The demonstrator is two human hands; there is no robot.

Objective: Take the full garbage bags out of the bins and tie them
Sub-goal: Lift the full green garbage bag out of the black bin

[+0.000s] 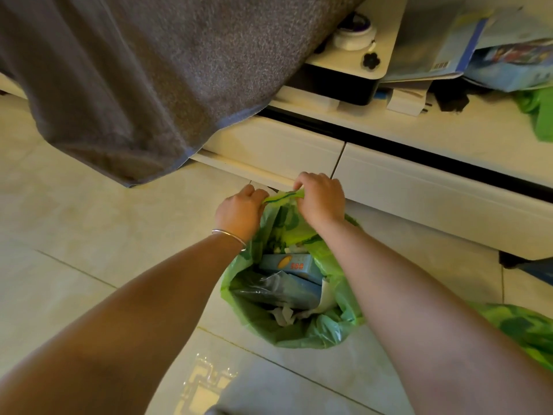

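Observation:
A green garbage bag [311,330] sits on the tiled floor just in front of a low white cabinet. Its mouth gapes toward me, showing blue cartons [291,266], clear plastic and crumpled white paper inside. My left hand [239,212] and my right hand [321,199] both pinch the far rim of the bag, bunching it into a twisted strip between them. The bin itself is hidden by the bag. A second green bag [520,327] lies at the right edge, partly behind my right forearm.
A grey blanket [125,73] hangs down at the upper left. The low white cabinet [419,187] with drawers runs behind the bag. On it lie papers and booklets [449,43], a white round device [354,35] and green plastic [541,115].

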